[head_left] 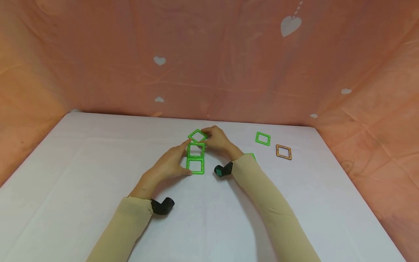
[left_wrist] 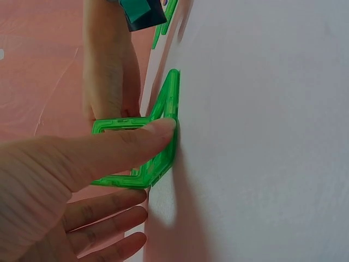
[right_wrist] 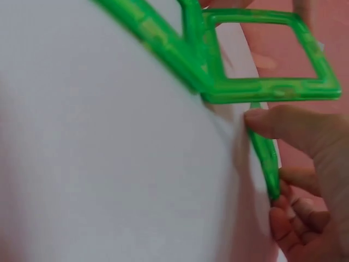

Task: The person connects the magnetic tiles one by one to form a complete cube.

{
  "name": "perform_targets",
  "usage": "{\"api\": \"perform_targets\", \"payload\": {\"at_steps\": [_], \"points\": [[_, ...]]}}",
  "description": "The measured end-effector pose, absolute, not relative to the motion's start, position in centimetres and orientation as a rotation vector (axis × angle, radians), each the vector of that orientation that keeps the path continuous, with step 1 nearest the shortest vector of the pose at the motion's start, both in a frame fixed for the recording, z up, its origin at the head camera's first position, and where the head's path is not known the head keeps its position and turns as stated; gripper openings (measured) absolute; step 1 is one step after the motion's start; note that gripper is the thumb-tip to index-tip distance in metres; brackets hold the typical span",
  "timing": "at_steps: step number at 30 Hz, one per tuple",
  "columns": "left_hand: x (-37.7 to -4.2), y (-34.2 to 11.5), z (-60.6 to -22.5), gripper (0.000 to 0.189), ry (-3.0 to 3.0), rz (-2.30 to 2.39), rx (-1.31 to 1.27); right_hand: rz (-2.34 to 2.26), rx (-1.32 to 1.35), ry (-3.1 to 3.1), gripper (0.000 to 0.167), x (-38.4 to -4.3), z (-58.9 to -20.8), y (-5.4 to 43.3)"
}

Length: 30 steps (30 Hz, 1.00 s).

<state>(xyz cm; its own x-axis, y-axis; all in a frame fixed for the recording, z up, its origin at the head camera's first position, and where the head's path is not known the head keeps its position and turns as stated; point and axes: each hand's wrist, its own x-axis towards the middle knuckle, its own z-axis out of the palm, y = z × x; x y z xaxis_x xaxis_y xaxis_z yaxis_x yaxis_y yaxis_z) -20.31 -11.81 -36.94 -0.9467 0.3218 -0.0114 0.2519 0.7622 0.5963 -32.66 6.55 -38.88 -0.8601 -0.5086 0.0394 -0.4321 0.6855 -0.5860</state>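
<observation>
Two green square magnetic tile frames are joined edge to edge: the near tile lies low over the table, and the upright tile rises from its far edge. My left hand holds this pair from the left, its thumb on the near tile; the index finger is partly hidden in the left wrist view. Just beyond the pair, my right hand pinches another green square tile by its side. From the head, that tile shows as a diamond, its lower corner overlapping the upright tile's top edge.
Over on the right of the white table lie a green square tile and an orange square tile. Another green tile is mostly hidden behind the right sleeve. Pink cloth hangs behind the table's far edge.
</observation>
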Motion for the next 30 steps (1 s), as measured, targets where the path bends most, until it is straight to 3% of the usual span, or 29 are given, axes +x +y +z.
{"api": "perform_targets", "payload": {"at_steps": [14,30], "points": [[-20.4,-11.9,-37.1,0.103,2.833,0.931,0.435,-0.807,-0.704,2.785,0.060,-32.0,-38.1,8.2],[-20.4,-11.4,-37.3,0.101,2.849,0.923,0.453,-1.027,-0.636,2.792,0.062,-30.8,-38.3,10.8]]}}
